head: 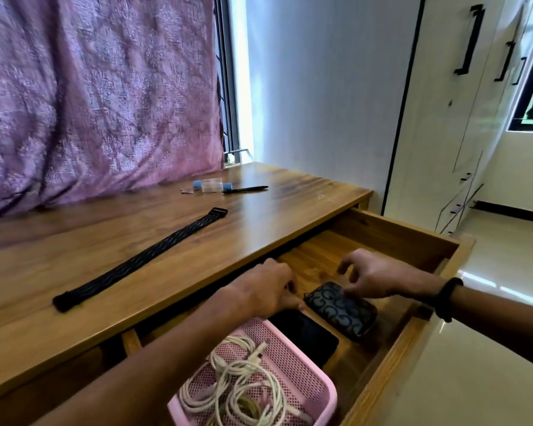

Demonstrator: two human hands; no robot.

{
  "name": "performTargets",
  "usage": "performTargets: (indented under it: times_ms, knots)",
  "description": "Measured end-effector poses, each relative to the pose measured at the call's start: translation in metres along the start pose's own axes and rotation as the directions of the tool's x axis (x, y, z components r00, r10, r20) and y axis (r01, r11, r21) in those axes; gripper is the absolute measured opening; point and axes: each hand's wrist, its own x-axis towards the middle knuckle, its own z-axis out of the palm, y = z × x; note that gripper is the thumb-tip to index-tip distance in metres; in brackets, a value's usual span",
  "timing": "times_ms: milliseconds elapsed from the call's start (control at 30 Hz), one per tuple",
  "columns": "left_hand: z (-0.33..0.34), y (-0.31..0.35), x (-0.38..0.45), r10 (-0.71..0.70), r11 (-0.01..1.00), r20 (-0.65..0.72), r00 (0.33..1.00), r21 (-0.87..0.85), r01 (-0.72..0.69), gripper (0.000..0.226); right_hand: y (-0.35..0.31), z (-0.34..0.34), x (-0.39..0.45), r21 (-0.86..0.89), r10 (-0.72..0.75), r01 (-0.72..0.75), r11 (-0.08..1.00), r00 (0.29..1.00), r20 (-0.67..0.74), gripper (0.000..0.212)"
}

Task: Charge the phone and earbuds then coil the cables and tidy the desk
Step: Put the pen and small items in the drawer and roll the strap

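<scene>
Cables, white and loosely coiled (243, 376), lay in a pink perforated plastic basket (316, 392) nearest in the open wooden drawer (391, 373). Just beyond lay a black phone (308, 336), then a dark patterned pouch (340, 309). The left hand (265, 290) curled, grip contents hidden; the right hand (373, 278) hovered, fingers relaxed. Farther, a black strap (142, 256) lay on the desk (74, 309).

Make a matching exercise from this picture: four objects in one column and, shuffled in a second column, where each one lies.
Objects
1. white cables
2. black strap
3. patterned pouch
4. black pen

Places
A. on the open drawer's floor, under the right hand
B. far end of the desktop, beside a clear box
C. inside the pink basket
D. stretched flat across the middle of the desktop

Pairs: 1-C, 2-D, 3-A, 4-B
</scene>
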Motion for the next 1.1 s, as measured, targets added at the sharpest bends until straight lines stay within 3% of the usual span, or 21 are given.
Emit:
performTargets:
  times_ms: [67,133,200,300,467,600,667,767,900,1000,1100]
  knots:
    - [-0.021,0.003,-0.002,0.088,0.996,-0.216,0.972,-0.009,-0.092,0.026,-0.015,-0.007,0.004,-0.002,-0.207,0.213,0.977,0.950,-0.235,0.041]
    - [-0.043,-0.001,0.000,0.076,0.997,-0.424,0.902,0.031,-0.070,0.029,-0.039,-0.015,0.008,-0.016,-0.349,0.381,0.925,0.830,-0.434,0.032]
    - [-0.062,-0.014,0.005,-0.013,0.998,-0.588,0.809,0.041,0.046,0.035,-0.064,-0.022,0.019,-0.028,-0.414,0.468,0.883,0.749,-0.517,0.025]
    - [-0.077,-0.058,0.018,-0.186,0.970,-0.682,0.707,-0.014,0.241,0.030,-0.096,-0.024,0.056,-0.131,-0.501,0.516,0.847,0.691,-0.521,0.018]
    - [-0.091,-0.145,0.039,-0.415,0.882,-0.658,0.628,-0.121,0.456,0.014,-0.132,-0.018,0.138,-0.248,-0.483,0.414,0.876,0.766,-0.424,0.026]
    - [-0.102,-0.204,0.059,-0.617,0.752,-0.548,0.564,-0.200,0.628,0.029,-0.148,-0.027,0.200,-0.261,-0.435,0.350,0.900,0.777,-0.455,0.034]
    - [-0.104,-0.233,0.073,-0.639,0.720,-0.552,0.535,-0.184,0.670,0.033,-0.159,-0.034,0.231,-0.272,-0.414,0.319,0.908,0.785,-0.462,0.037]
    - [-0.108,-0.265,0.095,-0.639,0.684,-0.575,0.511,-0.122,0.719,0.019,-0.172,-0.043,0.268,-0.284,-0.370,0.260,0.923,0.805,-0.464,0.040]
    - [-0.112,-0.282,0.116,-0.612,0.670,-0.595,0.521,-0.042,0.741,0.023,-0.177,-0.047,0.301,-0.308,-0.352,0.234,0.922,0.839,-0.415,0.051]
    - [-0.116,-0.287,0.121,-0.606,0.702,-0.586,0.537,-0.077,0.708,0.023,-0.180,-0.050,0.301,-0.323,-0.354,0.237,0.916,0.855,-0.378,0.041]
    - [-0.112,-0.289,0.120,-0.581,0.739,-0.623,0.523,-0.136,0.660,0.003,-0.175,-0.053,0.292,-0.325,-0.366,0.249,0.912,0.852,-0.375,0.026]
